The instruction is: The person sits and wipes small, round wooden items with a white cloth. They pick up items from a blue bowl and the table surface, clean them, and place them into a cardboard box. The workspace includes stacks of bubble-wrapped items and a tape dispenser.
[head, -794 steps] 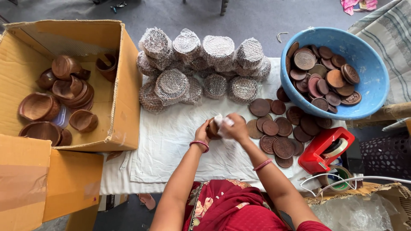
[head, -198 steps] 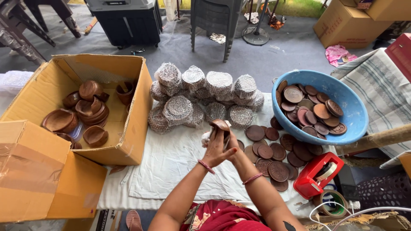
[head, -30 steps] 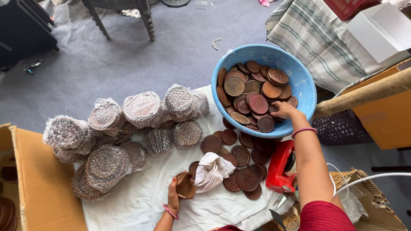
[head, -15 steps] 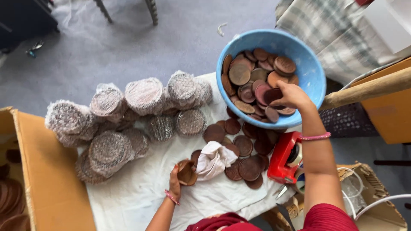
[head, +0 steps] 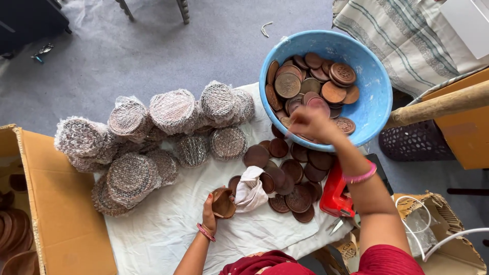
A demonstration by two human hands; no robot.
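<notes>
My left hand (head: 210,213) holds a small brown wooden bowl (head: 223,202) low over the white sheet (head: 168,224). A crumpled white cloth (head: 250,189) lies right beside it. My right hand (head: 311,124) reaches into the blue bowl (head: 374,97), down among the round brown discs (head: 310,86) that fill it; the hand is blurred, so what the fingers grip does not show. More brown discs (head: 293,175) lie loose on the sheet below the bowl.
Several stacks wrapped in bubble wrap (head: 153,132) crowd the sheet's far left. An open cardboard box (head: 48,203) with brown bowls stands at the left. A red tape dispenser (head: 336,191) lies by my right arm. A wooden pole (head: 438,104) and striped fabric (head: 402,35) are at right.
My right hand has drawn back from the bowl's far side toward its near rim. The left hand still holds the small bowl. The camera has tilted a little.
</notes>
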